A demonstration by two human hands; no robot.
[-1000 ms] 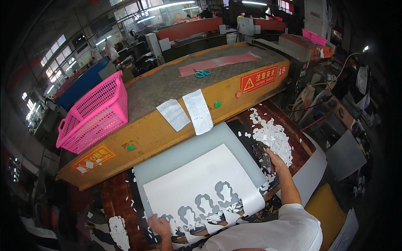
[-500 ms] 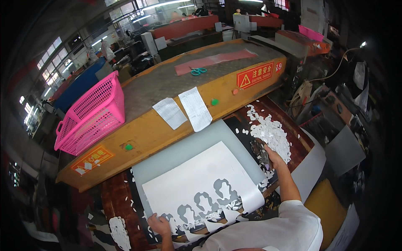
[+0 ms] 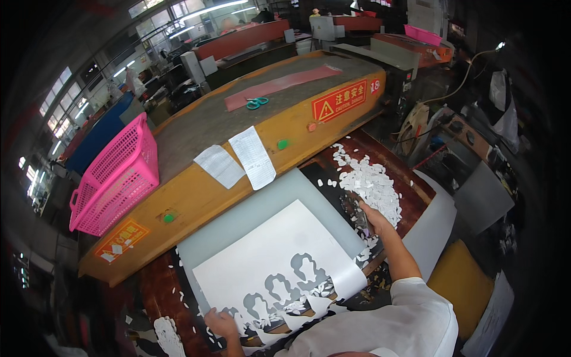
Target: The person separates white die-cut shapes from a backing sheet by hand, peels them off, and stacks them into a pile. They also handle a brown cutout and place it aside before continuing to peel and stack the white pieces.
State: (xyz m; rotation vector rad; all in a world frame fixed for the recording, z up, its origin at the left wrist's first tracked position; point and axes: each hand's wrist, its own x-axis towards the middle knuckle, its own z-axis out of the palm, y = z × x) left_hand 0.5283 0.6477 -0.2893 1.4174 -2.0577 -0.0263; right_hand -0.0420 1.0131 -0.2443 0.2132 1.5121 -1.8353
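A white sheet [image 3: 250,256] lies on a pale grey-green board [image 3: 229,223] in front of me. Along its near edge run several cut-out shapes, with small white cut pieces [image 3: 297,306] scattered among torn strips. My left hand [image 3: 221,324] is at the sheet's near left corner, its bent fingers closed on the edge. My right hand [image 3: 375,219] reaches past the board's right side. Its fingers are closed at a dark, partly shiny object [image 3: 359,215], whose kind I cannot make out, beside a heap of white pieces [image 3: 375,187].
A yellow machine beam [image 3: 297,134] spans behind the board, bearing a pink basket [image 3: 116,178], scissors [image 3: 257,103], a reddish strip [image 3: 285,86] and hanging paper slips [image 3: 253,157]. More white pieces [image 3: 168,336] lie at lower left. A yellow cushion-like thing [image 3: 458,271] is at right.
The whole view has shifted, so the machine and the sheet appear further left. Both hands keep nearly the same places relative to the sheet and the heap.
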